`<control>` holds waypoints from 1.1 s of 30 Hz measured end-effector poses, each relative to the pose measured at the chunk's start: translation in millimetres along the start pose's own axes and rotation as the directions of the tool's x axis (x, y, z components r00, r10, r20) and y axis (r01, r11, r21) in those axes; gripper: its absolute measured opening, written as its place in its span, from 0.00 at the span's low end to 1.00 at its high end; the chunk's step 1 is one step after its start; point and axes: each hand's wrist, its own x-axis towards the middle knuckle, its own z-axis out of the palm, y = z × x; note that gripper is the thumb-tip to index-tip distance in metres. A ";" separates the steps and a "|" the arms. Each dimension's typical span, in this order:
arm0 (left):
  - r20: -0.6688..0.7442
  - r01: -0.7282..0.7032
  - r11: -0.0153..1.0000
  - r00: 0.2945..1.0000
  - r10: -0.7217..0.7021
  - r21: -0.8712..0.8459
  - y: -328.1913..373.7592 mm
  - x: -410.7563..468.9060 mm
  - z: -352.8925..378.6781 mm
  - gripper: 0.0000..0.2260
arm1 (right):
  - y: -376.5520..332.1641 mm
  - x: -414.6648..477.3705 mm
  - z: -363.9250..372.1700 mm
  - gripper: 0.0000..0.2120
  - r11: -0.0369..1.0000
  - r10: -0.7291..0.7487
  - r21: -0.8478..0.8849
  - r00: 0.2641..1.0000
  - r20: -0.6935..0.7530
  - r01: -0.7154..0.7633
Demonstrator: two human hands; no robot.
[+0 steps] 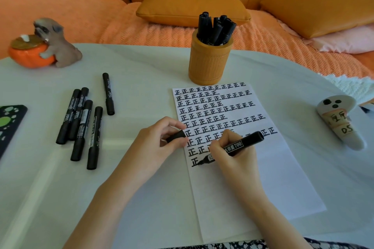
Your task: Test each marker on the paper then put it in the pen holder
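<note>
My right hand [232, 153] grips a black marker [243, 143], its tip touching the white paper [263, 168] beside the last written character at the lower left. My left hand [159, 143] pinches the marker's black cap [176, 136] at the paper's left edge. The sheet carries many rows of black characters. Behind the paper stands an orange pen holder [209, 62] with several black markers [214, 28] in it. Several capped black markers [81, 125] lie loose on the table to the left, one [108, 94] apart from the others.
A dog figurine hugging an orange bowl [44, 44] stands at the back left. A black and green object [9, 123] lies at the left edge. A white ghost-shaped figure [340, 119] lies at the right. An orange sofa with cushions [192, 4] is behind the table.
</note>
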 end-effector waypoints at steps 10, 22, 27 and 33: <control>0.010 0.013 1.000 1.000 -0.013 -0.004 0.2 -0.7 -0.5 0.08 | 3.0 1.2 -2.4 0.13 1.000 0.007 0.016 1.000 0.002 -0.007; -0.029 -0.028 0.999 0.999 0.027 -0.044 4.5 -1.4 -1.5 0.09 | -0.1 8.0 -6.5 0.17 0.965 0.086 0.256 0.993 -0.079 -0.063; -0.040 -0.053 0.994 0.998 0.049 -0.091 7.1 -2.3 -0.6 0.09 | -6.5 15.6 -11.1 0.16 0.918 0.125 0.385 0.991 -0.048 -0.097; -0.036 -0.061 0.990 0.998 0.057 -0.128 11.3 -4.2 -1.2 0.09 | -11.8 18.4 -12.4 0.18 0.872 0.202 0.465 0.978 -0.058 -0.152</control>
